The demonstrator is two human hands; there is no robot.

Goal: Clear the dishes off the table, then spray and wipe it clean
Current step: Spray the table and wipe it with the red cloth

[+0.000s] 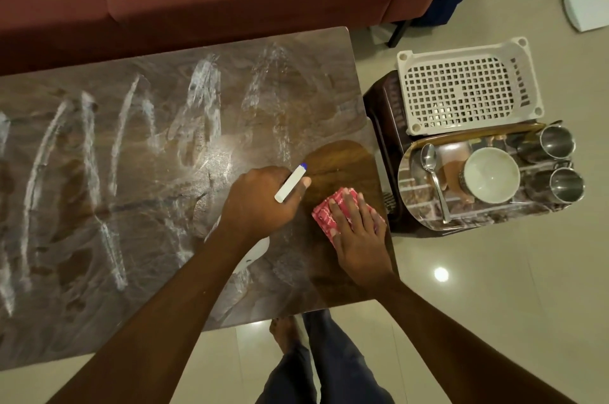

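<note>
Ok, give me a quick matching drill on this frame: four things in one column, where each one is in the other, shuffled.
1. red cloth
2. spray bottle
3. spoon
4. white basket

A. on the tray, left of the bowl
B. gripped in the left hand
C. empty, beyond the tray
D. pressed on the table under the right hand

Pairs: 1-D, 2-B, 3-A, 4-C

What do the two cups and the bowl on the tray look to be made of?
The cups look like polished steel: grey, mirror-bright rims and walls. The bowl looks ceramic, possibly melamine: opaque off-white with a soft sheen. The tray shows a glossy printed surface.
</note>
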